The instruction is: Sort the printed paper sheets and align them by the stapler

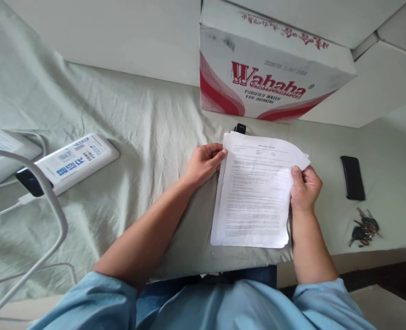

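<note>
Both bare forearms extend from pale blue sleeves at 6 o'clock toward the centre of the view. The left hand (204, 162) lies knuckles-up at 9 o'clock of a loose stack of white printed paper sheets (256, 192); the right hand (304, 189) rests at the stack's 3 o'clock edge, thumb on top.

The surface is a wrinkled pale green cloth (137, 123) spread over a flat top, backed by white walls. At 12 o'clock stands a white-and-red cardboard carton printed "Wahaha" (268, 73). At 3 o'clock lie a black rectangular phone (352, 177) and, nearer 4 o'clock, a bunch of dark keys (364, 228). At 9 o'clock lies a white rectangular power bank with blue print (70, 162).

Each hand is partly closed, pinching the sheets' edge between thumb and fingers. The stack lies flat on the cloth, its upper sheets fanned slightly.
</note>
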